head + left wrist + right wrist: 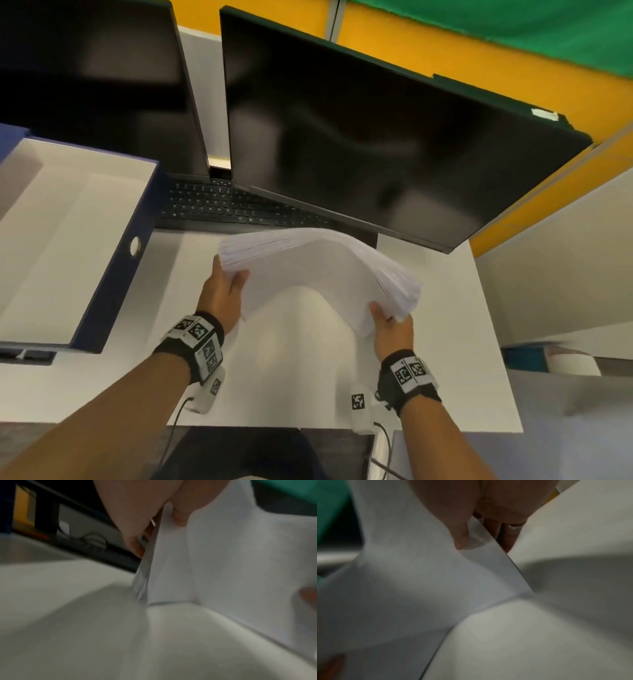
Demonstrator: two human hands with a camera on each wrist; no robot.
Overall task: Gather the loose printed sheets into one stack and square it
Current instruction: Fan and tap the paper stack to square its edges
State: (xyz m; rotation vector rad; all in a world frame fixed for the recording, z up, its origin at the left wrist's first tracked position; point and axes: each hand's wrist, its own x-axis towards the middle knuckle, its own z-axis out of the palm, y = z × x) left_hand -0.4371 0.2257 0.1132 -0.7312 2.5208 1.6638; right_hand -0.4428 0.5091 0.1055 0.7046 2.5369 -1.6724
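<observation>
While both of my hands are up off the table point(308, 370), the stack of sheets point(318, 270) hangs between them, bowed upward in an arch in front of the right monitor point(376, 144). My left hand point(222, 291) takes the stack's left end; in the left wrist view the thumb point(180, 516) lies on the near face of the paper and the fingers point(133, 545) sit behind it, so that grip is pinching the sheets. My right hand point(390, 329) takes the right end, lower and nearer to me; the right wrist view shows its thumb point(460, 538) pressed on the near face and fingers point(508, 536) behind the edge, one of them wearing a ring, so this grip is clamped on the sheets too. At both ends the page edges are fanned and uneven rather than flush. In the wrist views the lower edge of the paper appears to meet the white surface, though blur keeps me from being sure it touches.

To my left an open blue box file point(85, 233) with a white inside lies on the table, well apart from the stack. A dark keyboard point(233, 205) sits beyond the paper, under the two dark monitors, the left monitor point(96, 78) standing behind the box file.
</observation>
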